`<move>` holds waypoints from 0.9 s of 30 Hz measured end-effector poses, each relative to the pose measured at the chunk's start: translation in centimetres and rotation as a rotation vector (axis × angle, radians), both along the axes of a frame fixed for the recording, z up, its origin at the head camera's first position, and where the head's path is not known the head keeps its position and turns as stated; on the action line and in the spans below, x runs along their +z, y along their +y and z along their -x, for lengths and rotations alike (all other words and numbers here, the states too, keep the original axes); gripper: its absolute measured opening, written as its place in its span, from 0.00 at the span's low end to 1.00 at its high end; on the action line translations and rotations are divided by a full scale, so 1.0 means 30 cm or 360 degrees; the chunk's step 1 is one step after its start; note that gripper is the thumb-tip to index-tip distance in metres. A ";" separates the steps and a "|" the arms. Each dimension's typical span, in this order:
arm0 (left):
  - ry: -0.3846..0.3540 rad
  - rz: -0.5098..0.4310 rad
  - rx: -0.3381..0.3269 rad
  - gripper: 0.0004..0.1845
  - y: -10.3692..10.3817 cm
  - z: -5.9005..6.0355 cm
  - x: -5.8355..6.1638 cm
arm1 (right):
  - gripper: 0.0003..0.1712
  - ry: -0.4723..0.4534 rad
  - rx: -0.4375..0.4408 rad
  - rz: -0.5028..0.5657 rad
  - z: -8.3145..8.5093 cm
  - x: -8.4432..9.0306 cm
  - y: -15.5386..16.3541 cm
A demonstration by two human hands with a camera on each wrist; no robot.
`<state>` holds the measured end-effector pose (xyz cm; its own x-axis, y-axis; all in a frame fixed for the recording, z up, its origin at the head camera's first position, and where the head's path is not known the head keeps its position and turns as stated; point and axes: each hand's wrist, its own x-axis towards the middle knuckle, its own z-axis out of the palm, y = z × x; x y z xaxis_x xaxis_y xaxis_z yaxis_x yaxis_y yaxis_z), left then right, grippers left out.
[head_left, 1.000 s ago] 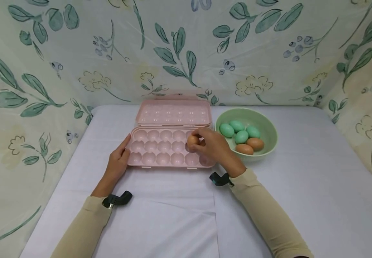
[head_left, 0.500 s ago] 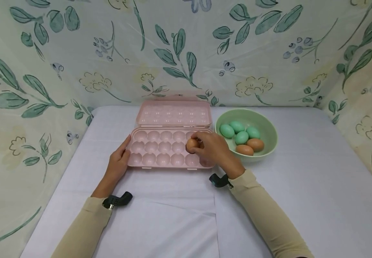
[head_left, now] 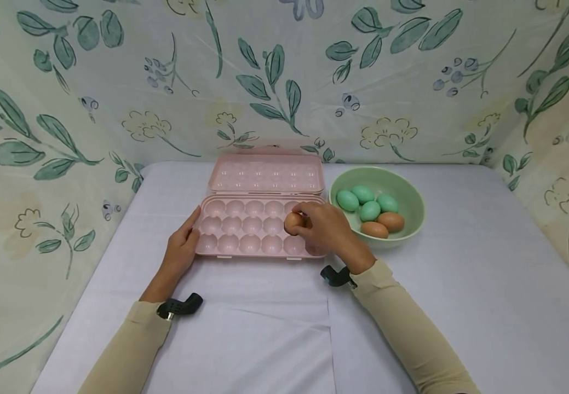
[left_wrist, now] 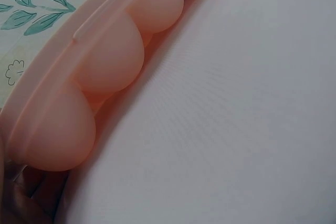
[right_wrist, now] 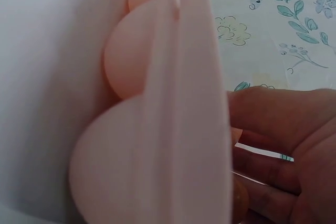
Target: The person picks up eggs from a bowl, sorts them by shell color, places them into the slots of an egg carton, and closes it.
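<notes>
A pink egg carton point(head_left: 245, 255) with rows of round cups lies with its lid point(head_left: 266, 172) folded back. Its left end is gripped by my left hand point(head_left: 182, 246); in the left wrist view, dark fingers point(left_wrist: 31, 198) show beneath the end cup. My right hand point(head_left: 326, 227) pinches a brown egg point(head_left: 292, 223) between thumb and fingertips, low over the cups toward the carton's right side. That hand hides several right-hand cups. In the right wrist view the carton wall point(right_wrist: 202, 129) covers most of the egg, and brown shell point(right_wrist: 240, 198) shows past its edge.
Right of the carton stands a light green bowl point(head_left: 412, 219) holding several green eggs point(head_left: 347, 200) and two brown eggs point(head_left: 374, 229). White cloth point(head_left: 264, 328) covers the table. A leaf-patterned cloth point(head_left: 180, 98) hangs behind and along the sides.
My right hand has brought the brown egg slightly nearer to me, tilting it a little, then held about still. The left hand keeps its grip on the carton; the bowl's contents look the same.
</notes>
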<state>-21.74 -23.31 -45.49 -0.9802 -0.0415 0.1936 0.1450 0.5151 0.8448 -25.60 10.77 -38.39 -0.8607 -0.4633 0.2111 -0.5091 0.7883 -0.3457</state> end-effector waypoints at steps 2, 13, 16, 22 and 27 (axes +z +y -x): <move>0.0006 -0.0003 -0.0005 0.27 0.000 0.001 0.000 | 0.23 -0.0002 0.0003 0.0007 0.001 -0.001 0.002; -0.0007 -0.0003 0.0016 0.27 0.002 0.002 -0.003 | 0.23 -0.0124 0.0011 0.0095 0.004 0.007 0.009; -0.0016 -0.0007 0.0026 0.27 0.004 0.001 -0.003 | 0.23 -0.0155 0.0073 0.0225 0.007 0.013 0.021; -0.0013 0.0010 0.0017 0.28 0.002 0.002 -0.003 | 0.23 -0.0229 0.0169 0.0407 0.018 0.021 0.046; -0.0014 -0.0002 0.0006 0.27 0.003 0.004 -0.004 | 0.23 -0.0233 0.0188 0.0449 0.024 0.026 0.059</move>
<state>-21.85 -23.23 -45.60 -0.9817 -0.0453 0.1848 0.1356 0.5147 0.8465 -26.32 12.54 -37.61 -0.8353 -0.5025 0.2232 -0.5198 0.5896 -0.6182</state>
